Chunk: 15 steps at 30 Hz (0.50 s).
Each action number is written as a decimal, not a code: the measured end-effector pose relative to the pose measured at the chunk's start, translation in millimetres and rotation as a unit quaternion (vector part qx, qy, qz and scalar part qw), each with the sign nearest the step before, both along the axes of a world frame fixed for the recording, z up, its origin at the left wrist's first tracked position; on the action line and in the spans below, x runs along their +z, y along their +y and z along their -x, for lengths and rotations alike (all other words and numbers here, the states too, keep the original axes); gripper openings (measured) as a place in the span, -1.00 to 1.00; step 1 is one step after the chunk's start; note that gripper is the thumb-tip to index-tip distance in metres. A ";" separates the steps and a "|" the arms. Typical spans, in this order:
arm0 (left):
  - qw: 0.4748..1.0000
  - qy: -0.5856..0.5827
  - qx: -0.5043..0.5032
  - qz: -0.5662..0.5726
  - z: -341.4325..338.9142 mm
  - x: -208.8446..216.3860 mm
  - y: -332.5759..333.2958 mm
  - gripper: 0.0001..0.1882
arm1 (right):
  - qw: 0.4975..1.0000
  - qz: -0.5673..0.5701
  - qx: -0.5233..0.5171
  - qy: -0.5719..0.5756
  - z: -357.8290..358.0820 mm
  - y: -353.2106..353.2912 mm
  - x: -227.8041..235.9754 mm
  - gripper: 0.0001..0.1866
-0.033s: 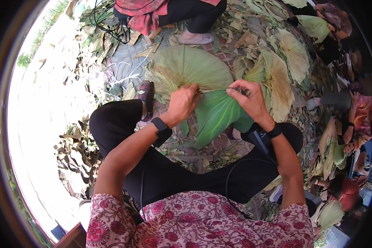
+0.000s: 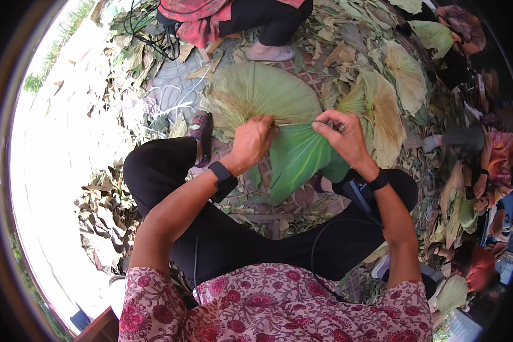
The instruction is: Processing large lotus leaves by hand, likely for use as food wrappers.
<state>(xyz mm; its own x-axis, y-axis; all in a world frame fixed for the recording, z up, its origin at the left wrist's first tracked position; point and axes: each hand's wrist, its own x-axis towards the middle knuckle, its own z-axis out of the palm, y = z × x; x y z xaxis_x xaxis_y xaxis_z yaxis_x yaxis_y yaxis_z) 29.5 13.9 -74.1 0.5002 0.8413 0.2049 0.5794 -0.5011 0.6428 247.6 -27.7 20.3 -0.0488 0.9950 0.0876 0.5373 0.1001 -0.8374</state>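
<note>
A large green lotus leaf point(image 2: 299, 162) with pale veins hangs between my hands, its upper edge drawn together. On its right, my right hand point(image 2: 347, 138) pinches the edge between thumb and fingers. My left hand point(image 2: 251, 142) is closed at the leaf's upper left corner, the fingertips partly hidden behind the knuckles. Just beyond both hands lies a broad, dry, pale green-brown leaf point(image 2: 262, 91), its near edge meeting the green one. Whether the two are joined I cannot tell. More dry leaves point(image 2: 385, 117) lie fanned out to the right of my right hand.
Leaf scraps and brown leaves point(image 2: 105, 222) litter the patterned paving. White string point(image 2: 168, 102) lies at the far left, near black cables point(image 2: 148, 34). A person point(image 2: 256, 23) sits opposite, and several people handle leaves along the right. My bent knees point(image 2: 159, 168) flank the work.
</note>
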 end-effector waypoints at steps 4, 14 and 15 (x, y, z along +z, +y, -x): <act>0.999 0.047 0.011 -0.006 0.7 -1.4 -1.6 -0.89 | 1.000 0.027 0.000 -0.006 -1.8 1.6 -3.6 -0.85; 0.990 0.138 0.043 0.004 18.4 -31.1 6.2 -0.90 | 0.996 0.032 0.084 -0.021 15.2 -9.3 -12.5 -0.86; 0.975 0.214 0.050 0.034 29.9 -39.5 11.1 -0.91 | 0.995 0.032 0.089 -0.021 14.6 -8.9 -6.1 -0.86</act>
